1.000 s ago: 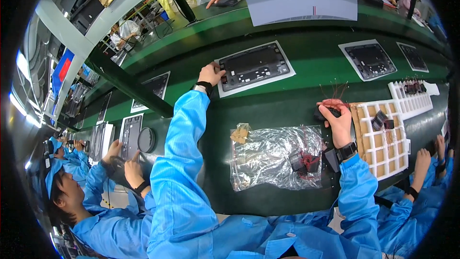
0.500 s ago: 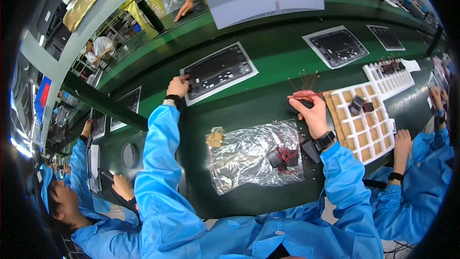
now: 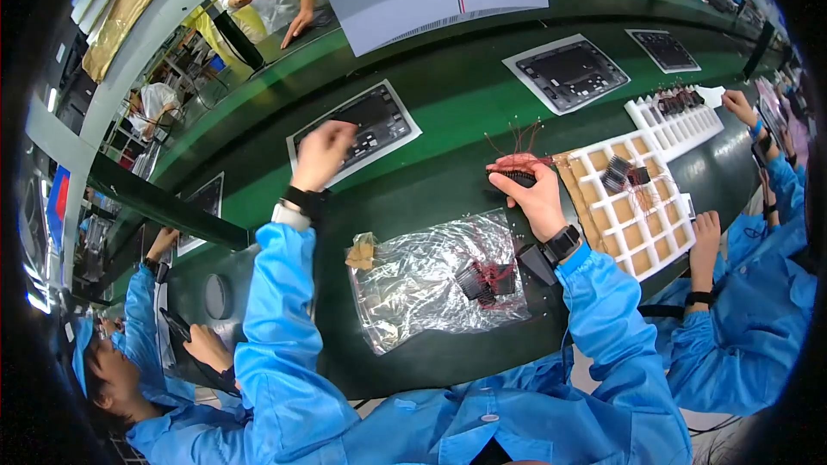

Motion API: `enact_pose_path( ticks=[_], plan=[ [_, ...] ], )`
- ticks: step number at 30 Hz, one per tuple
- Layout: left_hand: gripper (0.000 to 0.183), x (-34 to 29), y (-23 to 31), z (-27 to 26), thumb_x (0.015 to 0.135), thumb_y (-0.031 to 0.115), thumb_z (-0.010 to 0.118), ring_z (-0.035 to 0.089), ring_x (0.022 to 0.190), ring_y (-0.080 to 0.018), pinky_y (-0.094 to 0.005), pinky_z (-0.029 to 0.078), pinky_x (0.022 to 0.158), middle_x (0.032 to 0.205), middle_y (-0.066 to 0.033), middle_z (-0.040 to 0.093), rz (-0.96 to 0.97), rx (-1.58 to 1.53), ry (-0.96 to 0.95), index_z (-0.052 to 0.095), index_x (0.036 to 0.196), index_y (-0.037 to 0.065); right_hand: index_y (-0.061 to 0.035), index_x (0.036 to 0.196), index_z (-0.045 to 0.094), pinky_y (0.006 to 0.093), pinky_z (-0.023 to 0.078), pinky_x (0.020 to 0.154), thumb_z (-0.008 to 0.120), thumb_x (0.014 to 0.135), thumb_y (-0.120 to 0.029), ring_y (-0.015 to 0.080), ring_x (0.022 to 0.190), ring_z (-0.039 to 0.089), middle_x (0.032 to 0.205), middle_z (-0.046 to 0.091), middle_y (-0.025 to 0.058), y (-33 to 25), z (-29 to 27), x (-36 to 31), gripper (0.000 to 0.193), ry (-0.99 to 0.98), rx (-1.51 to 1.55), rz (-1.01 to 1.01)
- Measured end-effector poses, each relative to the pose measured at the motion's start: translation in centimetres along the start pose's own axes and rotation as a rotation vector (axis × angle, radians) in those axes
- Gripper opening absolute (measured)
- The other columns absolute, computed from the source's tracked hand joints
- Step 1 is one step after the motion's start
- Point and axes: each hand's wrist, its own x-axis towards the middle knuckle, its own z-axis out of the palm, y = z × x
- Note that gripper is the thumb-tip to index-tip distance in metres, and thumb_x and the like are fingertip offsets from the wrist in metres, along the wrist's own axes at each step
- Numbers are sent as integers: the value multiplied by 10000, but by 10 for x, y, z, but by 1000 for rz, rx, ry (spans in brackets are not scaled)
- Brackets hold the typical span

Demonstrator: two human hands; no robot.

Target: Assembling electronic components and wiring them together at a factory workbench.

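Note:
My right hand point(image 3: 536, 198) is closed around a bundle of small black parts with red wires point(image 3: 517, 176), whose thin wires fan out away from me. It hovers over the green work surface, left of a white gridded tray point(image 3: 636, 241). Over the near left part of a flat black panel point(image 3: 370, 116) on a white sheet is my left hand point(image 3: 326, 153). Motion smears its bent fingers, and whether anything is in them does not show. More black parts with red wires point(image 3: 491, 282) lie on a clear plastic bag point(image 3: 405, 293) in front of me.
Black panels on sheets point(image 3: 568, 73) lie along the green belt point(image 3: 465, 103). A second slotted white rack point(image 3: 680, 133) holds wired parts. A green post point(image 3: 172, 202) slants at the left. Co-workers in blue sit on both sides, one hand point(image 3: 706, 237) beside the tray.
My left hand has lifted from the panel's left edge and moved in over it. My right hand still holds the wired bundle. The whole view has shifted slightly.

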Motion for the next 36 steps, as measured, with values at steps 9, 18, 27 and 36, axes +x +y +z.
enact_pose_path(
  ticks=[9,18,27,36],
  plan=[
    [288,-41,85,141,964,205,589,601,745,-90,-240,511,637,915,-43,639,-1,-573,-461,589,1160,-7,-34,1103,626,190,489,573,777,791,-84,64,834,627,1020,685,28,3,6,0,350,-25,-47,-23],
    [438,-34,98,155,967,295,597,630,887,-141,-264,527,729,1039,-80,628,-174,-917,-489,509,1251,-27,7,1279,503,298,486,921,681,803,-9,184,1154,565,1235,591,112,12,0,3,508,-88,-183,-193],
    [258,-25,58,159,1001,219,498,634,909,-173,-325,539,783,1054,-58,631,-325,-1463,-633,553,1198,61,-45,1520,164,369,427,1036,539,840,11,352,1351,391,1509,284,238,-56,18,-11,778,-478,-525,-268],
    [355,-22,17,164,991,318,510,542,728,-207,-279,434,593,855,-62,545,-220,-1822,-722,545,1113,-15,-57,1215,605,276,564,635,527,934,-112,189,763,697,923,712,138,-153,17,-11,296,-724,-614,20]
  ],
)
